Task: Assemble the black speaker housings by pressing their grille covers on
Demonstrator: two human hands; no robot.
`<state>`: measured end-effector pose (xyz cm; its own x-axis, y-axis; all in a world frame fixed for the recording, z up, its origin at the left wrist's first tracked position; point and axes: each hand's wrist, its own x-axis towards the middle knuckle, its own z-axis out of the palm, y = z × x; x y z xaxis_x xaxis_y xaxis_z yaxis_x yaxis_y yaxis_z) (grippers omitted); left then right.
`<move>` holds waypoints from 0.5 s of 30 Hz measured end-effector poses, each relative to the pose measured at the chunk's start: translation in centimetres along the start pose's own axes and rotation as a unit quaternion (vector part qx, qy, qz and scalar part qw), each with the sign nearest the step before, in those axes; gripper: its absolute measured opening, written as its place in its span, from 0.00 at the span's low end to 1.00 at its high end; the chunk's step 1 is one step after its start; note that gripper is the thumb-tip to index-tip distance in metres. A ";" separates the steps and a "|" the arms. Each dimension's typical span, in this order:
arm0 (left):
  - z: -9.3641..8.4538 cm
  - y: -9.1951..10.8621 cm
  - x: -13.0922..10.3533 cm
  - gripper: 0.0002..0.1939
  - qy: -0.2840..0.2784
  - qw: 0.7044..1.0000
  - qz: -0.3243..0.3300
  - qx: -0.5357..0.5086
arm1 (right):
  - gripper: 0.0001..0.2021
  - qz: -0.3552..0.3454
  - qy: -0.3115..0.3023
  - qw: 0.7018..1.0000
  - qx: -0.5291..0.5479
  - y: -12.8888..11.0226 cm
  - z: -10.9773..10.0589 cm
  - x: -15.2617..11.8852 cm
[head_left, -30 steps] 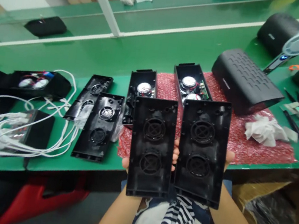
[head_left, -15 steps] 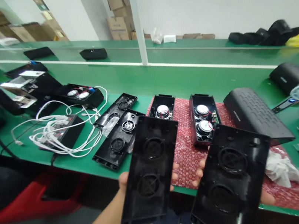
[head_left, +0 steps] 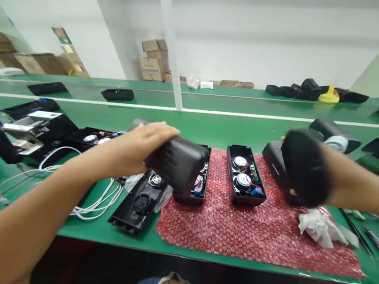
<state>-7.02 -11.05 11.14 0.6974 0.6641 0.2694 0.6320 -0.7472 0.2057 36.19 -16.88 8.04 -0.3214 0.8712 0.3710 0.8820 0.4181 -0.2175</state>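
Note:
My left hand (head_left: 141,146) is closed over one end of a black speaker cover (head_left: 179,162), which is tilted above an open speaker body (head_left: 198,199) and partly hides it. A second black speaker cover (head_left: 303,166), blurred by motion, is in my right hand (head_left: 330,175); the cover hides most of the fingers. Between the hands, another open speaker body (head_left: 255,201) lies on red bubble wrap (head_left: 225,233), showing two round drivers, red wires and a blue cylindrical part. To the left, a loose speaker cover (head_left: 135,205) lies inner side up.
White cables (head_left: 96,213) lie tangled on the green bench (head_left: 131,242) at left. A closed black speaker (head_left: 272,157) sits behind my right hand. Crumpled white tissue (head_left: 321,228) and tweezers (head_left: 356,231) are at right. A white post (head_left: 173,59) rises at the back.
Both covers have moved from above my lap to over the bench, apart from each other. They have been turned from inner side facing me to tilted. My view has shifted too.

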 end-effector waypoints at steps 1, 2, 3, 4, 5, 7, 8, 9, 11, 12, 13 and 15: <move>0.3 -0.1 1.5 0.42 -0.056 0.997 0.008 0.046 | 0.34 -0.062 -0.022 0.998 -0.013 0.1 0.2 0.9; 0.8 -0.1 2.8 0.43 -0.105 0.992 0.008 0.070 | 0.34 -0.123 -0.048 0.991 -0.035 0.3 0.7 1.7; 1.3 -0.1 3.9 0.44 -0.150 0.986 0.013 0.077 | 0.33 -0.172 -0.073 0.980 -0.062 0.6 1.4 2.4; 1.9 0.0 4.9 0.44 -0.177 0.981 0.020 0.071 | 0.32 -0.205 -0.094 0.970 -0.091 0.9 2.2 3.1; 2.5 0.1 5.7 0.43 -0.193 0.979 0.031 0.060 | 0.32 -0.222 -0.115 0.962 -0.113 1.2 3.1 3.6; 3.7 0.5 6.8 0.41 -0.202 0.977 0.057 0.044 | 0.31 -0.242 -0.145 0.951 -0.125 1.8 4.5 4.4; 4.4 0.6 7.2 0.39 -0.203 0.976 0.069 0.042 | 0.30 -0.253 -0.157 0.947 -0.116 2.0 5.0 4.6; 5.2 0.8 7.4 0.36 -0.204 0.975 0.079 0.044 | 0.29 -0.264 -0.170 0.944 -0.102 2.1 5.5 4.7; 6.7 1.0 7.8 0.31 -0.213 0.971 0.094 0.049 | 0.29 -0.276 -0.187 0.940 -0.070 2.2 6.3 4.7; 7.5 0.9 7.9 0.30 -0.217 0.970 0.096 0.050 | 0.29 -0.277 -0.194 0.939 -0.060 2.1 6.6 4.7; 8.2 0.8 7.9 0.29 -0.219 0.970 0.095 0.050 | 0.29 -0.273 -0.203 0.939 -0.057 2.0 6.9 4.7; 9.2 0.6 7.8 0.29 -0.221 0.971 0.079 0.053 | 0.27 -0.229 -0.224 0.945 -0.064 1.7 7.6 4.7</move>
<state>1.90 -6.03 4.69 0.8504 0.5061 -0.1441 0.5205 -0.8492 0.0895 33.59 -10.14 2.56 -0.7674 0.6407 -0.0253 0.6410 0.7676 -0.0048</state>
